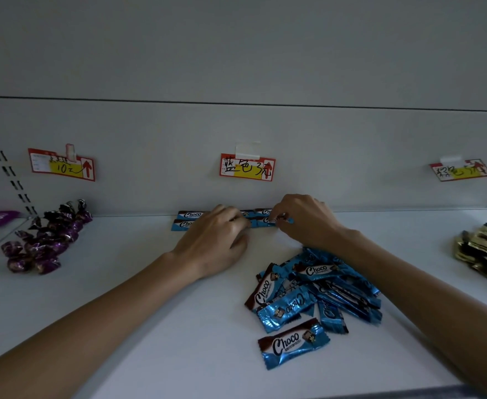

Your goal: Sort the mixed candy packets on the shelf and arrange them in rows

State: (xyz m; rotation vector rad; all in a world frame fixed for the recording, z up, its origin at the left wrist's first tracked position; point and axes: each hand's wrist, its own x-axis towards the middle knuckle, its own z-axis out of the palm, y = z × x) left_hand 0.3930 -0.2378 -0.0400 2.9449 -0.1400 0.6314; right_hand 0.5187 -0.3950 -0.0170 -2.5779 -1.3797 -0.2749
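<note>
Shelf [193, 341]: left hand [216, 240], right hand [302, 223] hold blue packet [261, 223] by back wall [150, 133].

The left hand [216, 240] and right hand [302, 223] hide both ends of a blue packet [259, 223].

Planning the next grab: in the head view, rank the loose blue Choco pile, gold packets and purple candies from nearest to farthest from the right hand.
1. Loose blue Choco pile, just below the right hand, nearer the person.
2. Gold packets, at the far right.
3. Purple candies, far left, past the left hand.
</note>
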